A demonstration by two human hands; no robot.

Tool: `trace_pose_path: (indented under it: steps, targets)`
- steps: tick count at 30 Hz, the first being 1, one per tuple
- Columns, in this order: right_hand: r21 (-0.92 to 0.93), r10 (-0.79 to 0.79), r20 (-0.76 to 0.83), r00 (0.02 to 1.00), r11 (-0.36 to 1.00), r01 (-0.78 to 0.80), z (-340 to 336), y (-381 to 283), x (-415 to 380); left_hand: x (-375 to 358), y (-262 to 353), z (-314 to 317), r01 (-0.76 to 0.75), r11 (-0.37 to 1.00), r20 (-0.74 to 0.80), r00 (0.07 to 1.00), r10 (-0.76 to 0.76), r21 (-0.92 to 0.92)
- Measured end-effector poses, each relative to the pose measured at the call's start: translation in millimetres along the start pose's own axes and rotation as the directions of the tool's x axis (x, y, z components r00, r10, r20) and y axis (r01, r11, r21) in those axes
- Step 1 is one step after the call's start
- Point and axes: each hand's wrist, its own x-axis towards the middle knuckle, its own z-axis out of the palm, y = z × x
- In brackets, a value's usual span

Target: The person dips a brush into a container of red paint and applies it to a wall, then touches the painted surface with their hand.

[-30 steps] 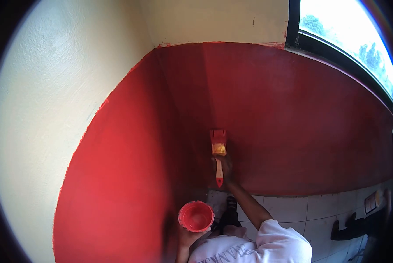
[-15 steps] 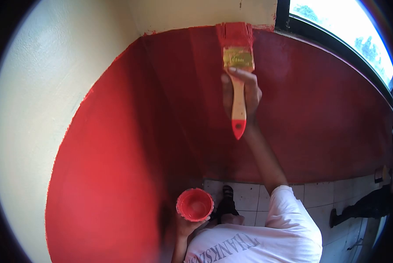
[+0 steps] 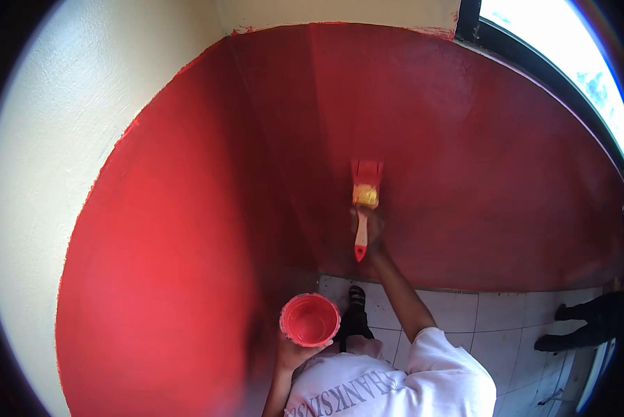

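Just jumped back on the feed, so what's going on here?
A person's right hand grip holds a paintbrush, its bristles apparently against the red lower wall. The left hand grip holds a red-coated tub, its open top facing the camera; how much paint it holds is unclear. Above the red, the upper wall is cream. Another person's legs show at the far right.

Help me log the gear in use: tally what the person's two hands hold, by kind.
Paintbrush, in the right hand: 1
Red container, in the left hand: 1
Total: 2
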Motion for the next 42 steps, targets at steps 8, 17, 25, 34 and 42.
trace_pose_path:
  steps: [8, 17, 25, 34, 42]
  targets:
    - [0.058, 0.309, 0.267, 0.913, 0.94, -0.336, -31.6, -16.7, -138.3, 0.2, -1.3, 1.0, 0.004, 0.999, -0.01, 1.0, -0.005, -0.042]
    - [-0.025, -0.173, -0.097, 0.98, 0.985, 0.171, -38.1, -53.6, 130.9, 0.1, -6.6, -1.0, 0.008, 0.998, 0.023, 1.0, -0.007, -0.069]
    - [-0.048, -0.033, -0.031, 0.999, 0.998, 0.032, -25.9, -28.5, 130.9, 1.3, -4.7, -2.1, -0.015, 0.998, 0.005, 1.0, 0.015, -0.068]
    - [-0.1, 0.38, 0.295, 0.877, 0.925, -0.367, -80.0, -58.5, -105.2, 3.2, -4.5, 3.0, -0.059, 0.995, -0.059, 0.997, 0.054, -0.084]
    - [0.202, 0.549, 0.527, 0.649, 0.66, -0.723, -132.3, -118.2, 39.9, 6.0, -11.9, 19.2, -0.116, 0.993, -0.167, 0.98, 0.109, -0.035]
